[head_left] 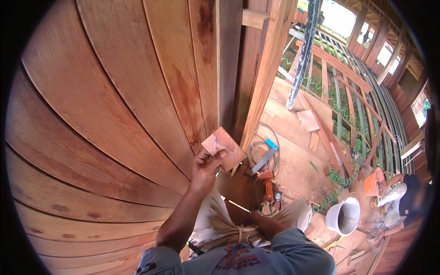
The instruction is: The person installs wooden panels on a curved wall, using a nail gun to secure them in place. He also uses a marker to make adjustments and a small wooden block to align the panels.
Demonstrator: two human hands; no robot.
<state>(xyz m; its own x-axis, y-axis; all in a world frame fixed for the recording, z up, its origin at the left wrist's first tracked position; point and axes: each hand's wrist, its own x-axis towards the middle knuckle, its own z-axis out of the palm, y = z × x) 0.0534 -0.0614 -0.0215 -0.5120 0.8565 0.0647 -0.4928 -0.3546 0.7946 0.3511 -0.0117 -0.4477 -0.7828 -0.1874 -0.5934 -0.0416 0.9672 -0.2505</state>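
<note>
My left hand [209, 167] pinches a square piece of sandpaper [233, 155], thumb on top. The sheet is pinkish brown with a darker, worn-looking patch, and it is held up near the wooden plank wall [123, 105]. Dark stains mark some of the wall's planks. My right hand [237, 213] is low between my trouser legs, near my lap; its fingers are hidden, so I cannot make out whether they hold anything.
An orange power tool [266, 184] and a blue-handled saw [264, 160] lie by a cable. To the right stand a white bucket [338, 215] and a co-worker [405, 201] by an orange container [372, 184]. A paint-spattered post [303, 57] rises before open floor joists [353, 91].
</note>
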